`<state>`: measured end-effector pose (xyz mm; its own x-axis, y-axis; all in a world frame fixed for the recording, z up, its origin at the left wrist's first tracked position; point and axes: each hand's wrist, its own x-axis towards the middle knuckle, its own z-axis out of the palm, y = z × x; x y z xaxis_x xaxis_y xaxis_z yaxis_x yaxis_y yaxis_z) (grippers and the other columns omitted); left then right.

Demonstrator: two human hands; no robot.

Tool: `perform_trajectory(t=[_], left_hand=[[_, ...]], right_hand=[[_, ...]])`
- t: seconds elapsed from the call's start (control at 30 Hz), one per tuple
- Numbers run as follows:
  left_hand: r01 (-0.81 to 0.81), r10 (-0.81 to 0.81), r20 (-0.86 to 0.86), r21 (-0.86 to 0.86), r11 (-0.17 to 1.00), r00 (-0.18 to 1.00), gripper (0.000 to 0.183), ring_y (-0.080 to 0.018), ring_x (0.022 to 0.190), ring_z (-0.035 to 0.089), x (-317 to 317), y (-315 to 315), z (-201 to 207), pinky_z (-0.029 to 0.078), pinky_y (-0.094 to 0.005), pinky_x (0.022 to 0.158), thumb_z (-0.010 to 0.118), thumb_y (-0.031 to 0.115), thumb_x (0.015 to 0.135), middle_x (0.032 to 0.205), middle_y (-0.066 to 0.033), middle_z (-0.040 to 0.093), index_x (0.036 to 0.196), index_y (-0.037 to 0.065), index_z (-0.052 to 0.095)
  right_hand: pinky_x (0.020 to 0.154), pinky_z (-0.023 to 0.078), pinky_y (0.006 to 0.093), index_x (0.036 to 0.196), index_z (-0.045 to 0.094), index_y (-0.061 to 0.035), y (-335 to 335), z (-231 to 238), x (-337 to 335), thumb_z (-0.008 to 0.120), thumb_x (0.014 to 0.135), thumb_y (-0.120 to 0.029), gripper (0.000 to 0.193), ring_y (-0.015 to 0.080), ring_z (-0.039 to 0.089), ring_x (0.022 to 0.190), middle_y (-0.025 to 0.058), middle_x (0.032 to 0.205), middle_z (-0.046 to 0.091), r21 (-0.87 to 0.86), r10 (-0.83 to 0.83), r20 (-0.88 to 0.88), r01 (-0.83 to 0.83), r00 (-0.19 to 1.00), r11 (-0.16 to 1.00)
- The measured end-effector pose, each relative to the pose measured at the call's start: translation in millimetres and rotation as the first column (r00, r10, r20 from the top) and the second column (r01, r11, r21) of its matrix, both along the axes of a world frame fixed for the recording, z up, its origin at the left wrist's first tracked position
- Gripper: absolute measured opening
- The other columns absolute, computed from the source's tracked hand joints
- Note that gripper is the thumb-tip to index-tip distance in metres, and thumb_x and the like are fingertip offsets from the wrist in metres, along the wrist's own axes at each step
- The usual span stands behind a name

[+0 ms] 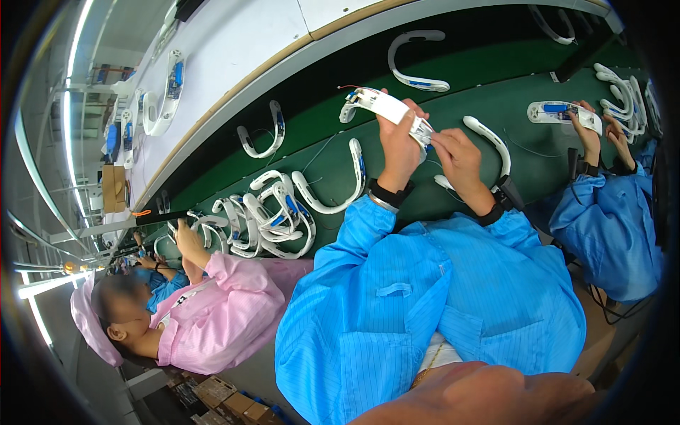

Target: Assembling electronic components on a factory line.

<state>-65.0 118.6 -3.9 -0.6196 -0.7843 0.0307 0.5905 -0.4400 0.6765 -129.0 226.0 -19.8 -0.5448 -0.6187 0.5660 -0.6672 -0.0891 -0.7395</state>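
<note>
Left hand clasps a white band, seemingly unfinished, one end uncovered; right hand pinches there, hold unclear.

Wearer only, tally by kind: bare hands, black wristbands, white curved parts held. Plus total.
Bare hands: 2 (left hand, right hand)
Black wristbands: 2 (left band, right band)
White curved part held: 1
Total: 5

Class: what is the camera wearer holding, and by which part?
A white curved device: left hand grips it near its lower-right end; right hand is at that end, its hold unclear.
</note>
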Motion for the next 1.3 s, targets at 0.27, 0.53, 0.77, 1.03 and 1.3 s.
perform_trajectory(t=[0.27,0.53,0.77,1.03,1.3], left_hand=[[-0.027,0.052,0.145,-0.163,0.986,0.988,0.075,-0.0193,0.086,0.055,-0.6,3.9,-10.6,0.047,-0.0325,0.079,0.049,-0.004,0.085,0.099,-0.0111,0.051,0.144,0.009,0.005],[0.055,0.078,0.373,-0.332,0.942,0.925,0.069,-0.0167,0.092,0.056,0.9,1.6,-29.6,0.049,-0.0305,0.079,0.048,-0.005,0.086,0.105,-0.0098,0.051,0.143,0.006,0.011],[0.263,0.221,0.570,-0.643,0.719,0.791,0.056,-0.0330,0.100,0.059,7.5,4.4,-47.1,0.047,-0.0389,0.083,0.051,0.001,0.086,0.111,-0.0179,0.055,0.134,0.001,0.024],[0.573,0.264,0.804,-0.572,0.586,0.532,0.054,-0.0342,0.085,0.062,5.2,-40.6,-46.9,0.048,-0.0418,0.073,0.049,-0.003,0.078,0.091,-0.0161,0.060,0.128,0.002,0.032],[0.767,0.715,0.654,-0.583,0.267,0.248,0.045,-0.0425,0.079,0.063,2.7,-199.7,-136.0,0.049,-0.0528,0.067,0.052,0.007,0.079,0.083,-0.0231,0.064,0.123,0.006,0.042]], right_hand=[[0.058,0.046,0.0209,0.115,0.055,0.0003,-6.2,-7.3,5.7,0.068,0.079,0.001,0.039,0.0075,0.060,0.068,0.0062,0.077,0.065,0.063,-0.026,0.359,0.004,0.933,0.998],[0.058,0.049,0.0228,0.117,0.055,-0.0031,-8.8,2.3,-2.2,0.067,0.077,0.000,0.042,0.0139,0.064,0.064,0.0105,0.097,0.064,0.100,0.020,0.376,-0.062,0.926,0.993],[0.057,0.047,0.0218,0.115,0.057,-0.0002,-71.7,44.8,-35.4,0.066,0.074,-0.002,0.042,0.0104,0.060,0.062,0.0052,0.089,0.063,0.192,0.338,0.177,-0.369,0.924,0.909],[0.054,0.047,0.0197,0.098,0.060,0.0020,-109.1,57.7,-91.6,0.068,0.079,-0.003,0.021,0.0069,0.058,0.060,0.0048,0.074,0.066,-0.203,0.284,0.632,-0.199,0.721,0.959],[0.064,0.049,0.0278,0.101,0.062,0.0003,-85.0,-38.0,-101.7,0.070,0.079,-0.017,0.029,0.0133,0.061,0.073,0.0061,0.084,0.065,0.083,0.057,0.588,-0.130,0.807,0.988]])
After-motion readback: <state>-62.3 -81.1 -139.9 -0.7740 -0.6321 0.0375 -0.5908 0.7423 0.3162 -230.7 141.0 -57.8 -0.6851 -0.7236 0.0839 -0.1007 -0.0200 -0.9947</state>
